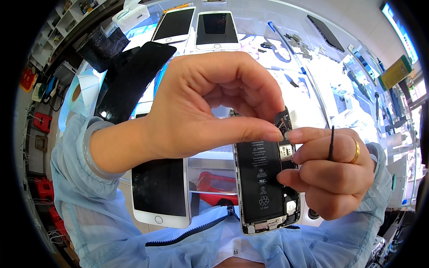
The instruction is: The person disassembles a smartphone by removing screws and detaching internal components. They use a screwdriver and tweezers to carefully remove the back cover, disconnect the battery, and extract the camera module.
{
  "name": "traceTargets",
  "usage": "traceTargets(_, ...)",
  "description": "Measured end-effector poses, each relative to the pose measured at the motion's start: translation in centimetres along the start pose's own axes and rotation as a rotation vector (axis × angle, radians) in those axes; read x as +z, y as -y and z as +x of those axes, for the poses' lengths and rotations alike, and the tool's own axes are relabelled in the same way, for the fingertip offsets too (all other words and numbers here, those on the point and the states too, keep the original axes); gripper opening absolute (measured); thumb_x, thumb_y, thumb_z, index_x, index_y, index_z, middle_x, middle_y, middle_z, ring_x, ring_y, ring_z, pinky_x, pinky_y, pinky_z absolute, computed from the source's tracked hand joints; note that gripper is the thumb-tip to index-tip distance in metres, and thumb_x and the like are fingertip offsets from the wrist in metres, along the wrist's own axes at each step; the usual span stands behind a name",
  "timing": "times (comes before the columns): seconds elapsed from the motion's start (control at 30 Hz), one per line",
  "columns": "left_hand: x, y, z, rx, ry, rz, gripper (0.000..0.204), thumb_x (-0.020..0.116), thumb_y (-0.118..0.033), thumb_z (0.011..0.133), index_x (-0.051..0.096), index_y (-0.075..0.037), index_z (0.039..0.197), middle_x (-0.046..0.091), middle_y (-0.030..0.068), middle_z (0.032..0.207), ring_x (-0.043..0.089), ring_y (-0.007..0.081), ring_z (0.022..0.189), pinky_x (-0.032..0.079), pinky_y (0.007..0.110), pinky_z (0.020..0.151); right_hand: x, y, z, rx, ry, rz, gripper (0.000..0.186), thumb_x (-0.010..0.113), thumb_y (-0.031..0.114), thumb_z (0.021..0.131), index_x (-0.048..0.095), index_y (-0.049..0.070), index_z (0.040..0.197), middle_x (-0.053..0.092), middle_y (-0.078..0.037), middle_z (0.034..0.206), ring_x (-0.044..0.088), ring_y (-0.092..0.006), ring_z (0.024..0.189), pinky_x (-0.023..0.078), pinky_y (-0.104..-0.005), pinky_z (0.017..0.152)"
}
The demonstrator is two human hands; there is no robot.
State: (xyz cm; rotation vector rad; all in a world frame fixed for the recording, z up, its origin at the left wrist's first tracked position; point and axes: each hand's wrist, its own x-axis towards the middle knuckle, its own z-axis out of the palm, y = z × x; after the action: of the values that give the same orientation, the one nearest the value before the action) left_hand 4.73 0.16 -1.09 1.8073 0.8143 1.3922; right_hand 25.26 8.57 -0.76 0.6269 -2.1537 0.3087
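An opened smartphone [268, 214], its screen off, shows a long black battery [261, 178] and bare inner parts. My left hand [201, 102] arches over the phone's top end, thumb and forefinger brought together at the upper right corner. What they pinch is too small to make out. From the right, my right hand [335, 169] meets the left thumb with its fingertips, beside the small metal parts. A thin black rod-shaped tool [331, 145] sticks up between the curled fingers of my right hand. The left hand hides the phone's top left part.
Left of the opened phone lies a white phone [160, 192]. Two more white phones, one here [218, 31], lie at the back, with a black screen panel [134, 80] at left. A roll of tape [80, 94], a blue pen [286, 44] and small loose parts [297, 44] surround the glass counter.
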Motion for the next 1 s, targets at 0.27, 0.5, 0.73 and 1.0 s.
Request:
traceTargets(0.27, 0.0, -0.1, -0.1, -0.005, -0.012, 0.004, 0.035, 0.077, 0.009, 0.068, 0.058, 0.002, 0.096, 0.065, 0.014, 0.091, 0.066, 0.018, 0.083, 0.056, 0.027, 0.07, -0.7, 0.1, 0.1, 0.174, -0.007, 0.019, 0.037, 0.077, -0.012, 0.057, 0.046, 0.005, 0.069, 0.051, -0.007, 0.076, 0.055, -0.0216, 0.067, 0.058, -0.0426, 0.069)
traceTargets(0.5, 0.2, 0.2, 0.0, 0.009, -0.036, -0.034, 0.033, 0.072, 0.012, 0.072, 0.055, 0.003, 0.098, 0.064, 0.0145, 0.092, 0.066, 0.0185, 0.085, 0.056, 0.028, 0.073, -1.6, -1.7, 0.2, 0.747, -0.1, 0.353, 0.017, 0.064, 0.0, 0.082, 0.05, 0.003, 0.092, 0.059, -0.009, 0.088, 0.06, -0.0174, 0.082, 0.052, -0.0323, 0.081)
traceTargets(0.73, 0.4, 0.6, 0.2, 0.02, -0.106, 0.007, 0.032, 0.067, 0.014, 0.075, 0.053, 0.004, 0.102, 0.062, 0.0137, 0.096, 0.065, 0.0172, 0.092, 0.054, 0.028, 0.082, -1.0, -1.6, 0.7, 0.955, -0.144, 0.537, 0.023, 0.072, 0.001, 0.078, 0.057, 0.001, 0.096, 0.064, -0.007, 0.091, 0.062, -0.0097, 0.082, 0.049, -0.0217, 0.073)
traceTargets(1.0, 0.6, 0.2, 0.3, -0.118, -0.117, 0.063, 0.039, 0.07, 0.01, 0.074, 0.055, 0.001, 0.109, 0.062, 0.0113, 0.103, 0.063, 0.0161, 0.097, 0.052, 0.028, 0.085, -1.9, -3.0, 0.0, 0.808, 0.045, 0.22, 0.02, 0.071, -0.003, 0.076, 0.06, 0.0, 0.092, 0.065, -0.008, 0.088, 0.064, -0.0126, 0.081, 0.051, -0.0244, 0.072)
